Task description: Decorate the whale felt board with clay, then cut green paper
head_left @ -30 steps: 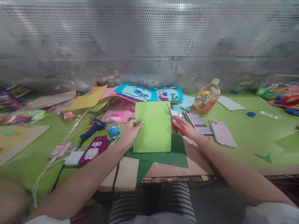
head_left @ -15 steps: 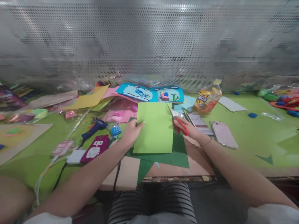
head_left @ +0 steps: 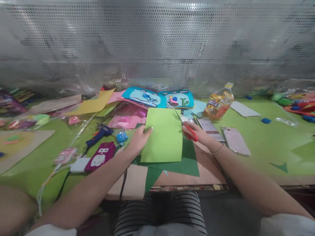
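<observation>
My left hand (head_left: pixel 139 139) pinches the left edge of a light green paper sheet (head_left: pixel 162 135) and holds it up over the table. My right hand (head_left: pixel 197 135) grips red-handled scissors (head_left: pixel 189 130), whose blades touch the sheet's upper right edge. Under the sheet lies dark green paper (head_left: pixel 186 162) on a brown cardboard sheet (head_left: pixel 208 171).
A blue glue gun (head_left: pixel 99 134), a magenta phone case (head_left: pixel 100 156) and a white charger (head_left: pixel 79 165) lie left. Two phones (head_left: pixel 235 141) and a juice bottle (head_left: pixel 219 102) sit right. Coloured papers (head_left: pixel 93 104) and a blue craft picture (head_left: pixel 158 98) lie behind, before a perforated metal wall (head_left: pixel 157 46).
The light green sheet has tilted slightly to the right. The scissors stay at its upper right edge; both hands have barely moved.
</observation>
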Tool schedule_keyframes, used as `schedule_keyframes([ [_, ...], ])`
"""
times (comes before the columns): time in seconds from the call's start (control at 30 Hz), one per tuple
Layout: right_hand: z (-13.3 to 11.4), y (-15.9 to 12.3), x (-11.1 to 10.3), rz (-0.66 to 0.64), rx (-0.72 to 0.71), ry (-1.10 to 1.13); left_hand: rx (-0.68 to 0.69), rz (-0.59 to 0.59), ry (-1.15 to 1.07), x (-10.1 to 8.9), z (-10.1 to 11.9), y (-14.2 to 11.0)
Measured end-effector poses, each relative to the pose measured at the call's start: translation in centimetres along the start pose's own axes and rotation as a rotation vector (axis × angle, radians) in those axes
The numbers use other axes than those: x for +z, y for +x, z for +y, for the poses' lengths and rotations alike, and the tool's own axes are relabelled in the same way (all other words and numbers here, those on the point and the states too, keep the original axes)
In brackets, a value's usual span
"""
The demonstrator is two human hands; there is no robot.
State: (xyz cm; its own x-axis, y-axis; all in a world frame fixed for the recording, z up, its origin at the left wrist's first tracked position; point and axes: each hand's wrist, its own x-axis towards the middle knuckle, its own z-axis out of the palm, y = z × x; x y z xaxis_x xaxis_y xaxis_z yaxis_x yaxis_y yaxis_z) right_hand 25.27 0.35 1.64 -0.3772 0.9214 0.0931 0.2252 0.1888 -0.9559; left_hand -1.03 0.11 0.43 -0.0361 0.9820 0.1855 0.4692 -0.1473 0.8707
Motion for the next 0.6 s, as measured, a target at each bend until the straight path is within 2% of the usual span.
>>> schedule_keyframes([
  [0.17, -0.46, -0.30, 0.09, -0.020, 0.002, 0.017, 0.023, 0.024, 0.093, -0.03, 0.25, 0.08],
  [0.33, -0.43, -0.23, 0.25, -0.009, 0.012, -0.015, 0.058, 0.010, 0.054, -0.12, 0.00, 0.27],
  [0.6, -0.23, -0.22, -0.02, -0.014, 0.001, -0.023, 0.078, 0.046, 0.113, -0.23, 0.00, 0.17],
])
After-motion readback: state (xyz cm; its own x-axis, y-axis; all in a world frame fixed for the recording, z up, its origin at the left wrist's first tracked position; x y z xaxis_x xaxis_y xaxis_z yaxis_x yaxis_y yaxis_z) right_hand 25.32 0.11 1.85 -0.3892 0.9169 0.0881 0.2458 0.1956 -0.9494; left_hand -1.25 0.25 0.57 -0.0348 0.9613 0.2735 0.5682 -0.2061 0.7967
